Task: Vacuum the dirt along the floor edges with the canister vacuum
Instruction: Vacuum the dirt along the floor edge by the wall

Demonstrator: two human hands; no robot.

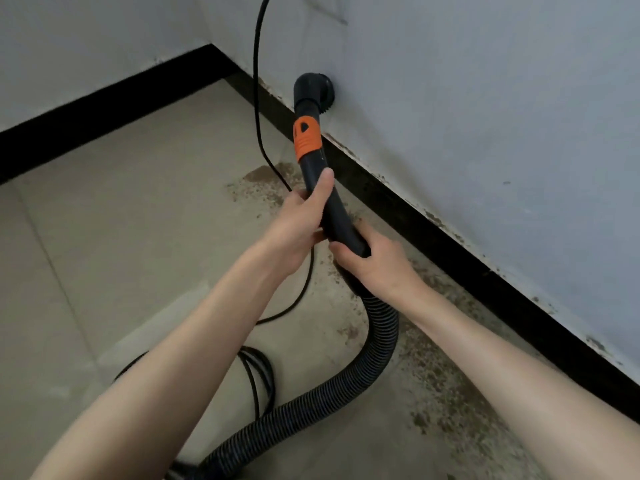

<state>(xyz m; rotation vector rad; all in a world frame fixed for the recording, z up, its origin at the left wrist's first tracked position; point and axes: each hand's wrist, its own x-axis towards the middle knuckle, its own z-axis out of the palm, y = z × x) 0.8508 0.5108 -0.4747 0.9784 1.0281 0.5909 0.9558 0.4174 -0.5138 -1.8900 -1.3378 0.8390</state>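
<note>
A black vacuum wand [313, 157] with an orange collar [306, 136] points up and away from me. Its round brush nozzle [317, 91] is pressed against the white wall just above the black baseboard [433, 233]. My left hand [301, 220] grips the wand below the collar, thumb along the tube. My right hand [372, 259] grips the wand's lower end where the ribbed black hose [377, 348] begins. The hose curves down to the bottom edge of the view. Brown dirt [440, 375] lies scattered on the floor along the baseboard. The canister is out of view.
A black power cord [257, 98] hangs down the wall and loops on the tiled floor [104, 237] near my left arm, with coils [259, 379] beside the hose. Two walls meet in a corner at the upper left, both edged with black baseboard.
</note>
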